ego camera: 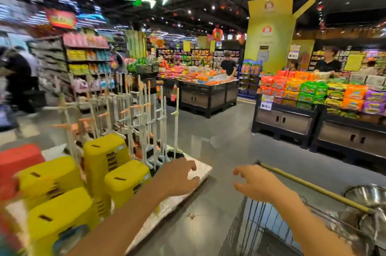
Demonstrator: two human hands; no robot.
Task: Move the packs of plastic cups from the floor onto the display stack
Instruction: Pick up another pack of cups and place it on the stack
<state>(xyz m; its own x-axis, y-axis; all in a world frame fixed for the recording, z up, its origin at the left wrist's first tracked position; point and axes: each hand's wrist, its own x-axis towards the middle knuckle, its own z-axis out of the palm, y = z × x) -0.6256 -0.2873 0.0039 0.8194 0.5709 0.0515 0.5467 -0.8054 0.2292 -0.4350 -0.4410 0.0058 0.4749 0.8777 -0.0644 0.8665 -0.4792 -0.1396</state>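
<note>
No pack of plastic cups shows in the head view. My left hand reaches forward over the corner of a low white display platform, fingers apart and holding nothing. My right hand hovers to its right above a wire cart, fingers spread and empty. The two hands are about a hand's width apart. Stacks of yellow plastic stools stand on the platform at my left.
White and orange rack frames stand on the platform behind the stools. Steel bowls and a yellow pole lie at the right. Black snack display tables and several people stand farther off across the grey floor.
</note>
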